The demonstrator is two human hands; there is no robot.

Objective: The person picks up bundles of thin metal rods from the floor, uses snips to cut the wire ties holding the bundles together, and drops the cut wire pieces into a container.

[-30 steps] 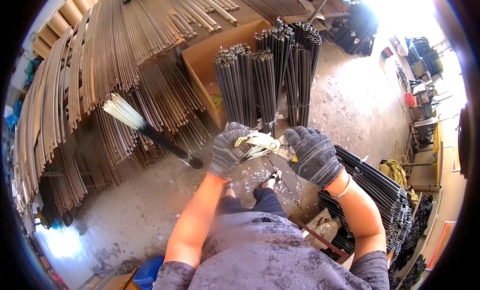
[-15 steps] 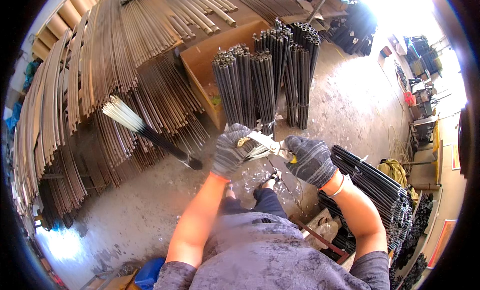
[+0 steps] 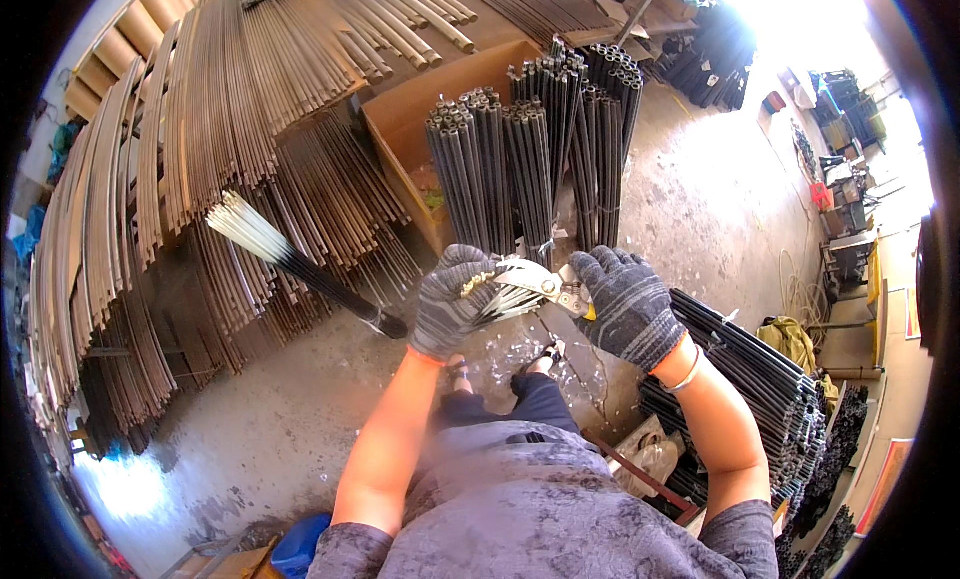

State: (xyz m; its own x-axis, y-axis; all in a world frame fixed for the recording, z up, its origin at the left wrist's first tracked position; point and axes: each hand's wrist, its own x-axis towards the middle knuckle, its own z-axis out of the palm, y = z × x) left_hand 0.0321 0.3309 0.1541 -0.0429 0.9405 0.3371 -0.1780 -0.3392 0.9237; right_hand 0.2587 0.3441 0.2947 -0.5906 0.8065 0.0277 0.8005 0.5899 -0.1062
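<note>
My left hand [image 3: 455,301], in a grey-striped knit glove, is closed around a small bundle of thin pale rods [image 3: 516,301]. Yellowish ends of something [image 3: 476,283] show at its fingers. In the matching glove, my right hand [image 3: 628,307] grips hand shears [image 3: 562,293] with pale metal jaws and a bit of yellow at the handle. The jaws reach left over the pale rods, close to my left hand; whether they touch them I cannot tell. My right hand's fingers hide most of the handles.
A bundle of black rods with white ends [image 3: 300,264] leans left of my hands. Upright bundles of dark tubes [image 3: 490,174] stand ahead beside a large brown box [image 3: 400,109]. Long metal bars [image 3: 190,149] fill the left racks. More black tubes [image 3: 750,369] lie at right. Pale scraps litter the floor.
Both hands have shifted slightly. My right hand's fingers sit higher and look less curled, and more of the shears' body shows. My left hand keeps its hold on the rods.
</note>
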